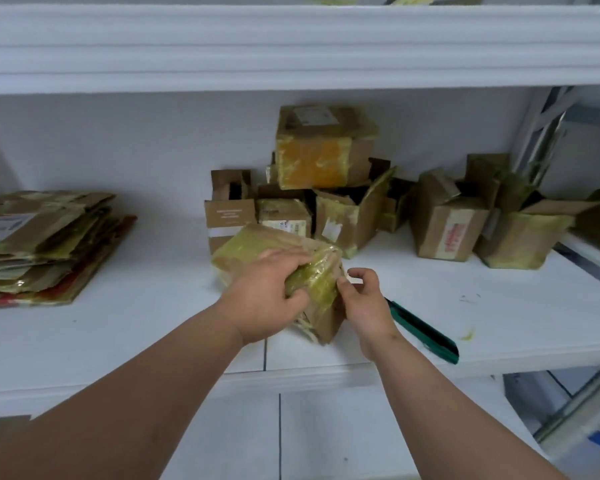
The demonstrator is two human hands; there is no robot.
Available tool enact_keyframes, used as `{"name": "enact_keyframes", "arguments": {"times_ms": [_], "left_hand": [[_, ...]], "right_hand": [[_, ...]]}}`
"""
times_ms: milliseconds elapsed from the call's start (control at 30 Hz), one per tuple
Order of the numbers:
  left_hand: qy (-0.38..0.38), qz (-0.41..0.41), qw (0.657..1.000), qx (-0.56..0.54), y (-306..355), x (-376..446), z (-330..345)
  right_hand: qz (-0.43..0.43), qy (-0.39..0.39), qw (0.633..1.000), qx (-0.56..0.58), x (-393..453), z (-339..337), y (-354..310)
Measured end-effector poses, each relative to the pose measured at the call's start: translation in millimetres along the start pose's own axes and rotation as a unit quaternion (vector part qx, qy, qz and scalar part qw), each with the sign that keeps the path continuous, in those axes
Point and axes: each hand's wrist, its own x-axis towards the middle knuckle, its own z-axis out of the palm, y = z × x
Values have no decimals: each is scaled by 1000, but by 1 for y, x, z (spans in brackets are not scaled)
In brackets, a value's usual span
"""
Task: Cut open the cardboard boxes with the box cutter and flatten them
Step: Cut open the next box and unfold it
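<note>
A small cardboard box wrapped in yellowish tape lies near the front of the white shelf. My left hand grips its taped near end, fingers curled over the top. My right hand pinches the box's right edge between thumb and fingers. The green box cutter lies on the shelf just right of my right wrist, touched by neither hand.
A stack of flattened boxes sits at the shelf's left. A pile of several uncut and half-open boxes stands behind, with more boxes to the right. An upper shelf overhangs. A metal upright stands at the right.
</note>
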Motion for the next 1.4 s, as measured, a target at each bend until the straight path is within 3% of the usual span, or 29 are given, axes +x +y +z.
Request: {"name": "enact_keyframes", "arguments": {"times_ms": [300,433,533,633,733,900,1033,1400], "left_hand": [[-173,-61,973,137,14,46,38],[-192,-74,961,184,16,57,39],[-194,-75,953,219,16,64,37],[-184,-74,949,244,15,73,38],[-196,-69,940,270,18,82,38],[-221,-77,940,248,13,85,45],[-278,-83,932,216,13,86,46],[-234,-70,950,193,12,80,48]], "right_hand": [[-33,-57,976,-208,23,-67,14],[-71,22,888,-455,31,-89,25],[-37,3,835,-548,30,-100,35],[-26,-28,807,-590,31,-107,40],[-42,-35,816,-575,38,-112,42],[-52,-25,901,-431,39,-114,36],[-84,-35,940,-328,36,-110,20],[-125,-50,918,-372,34,-109,-13]]}}
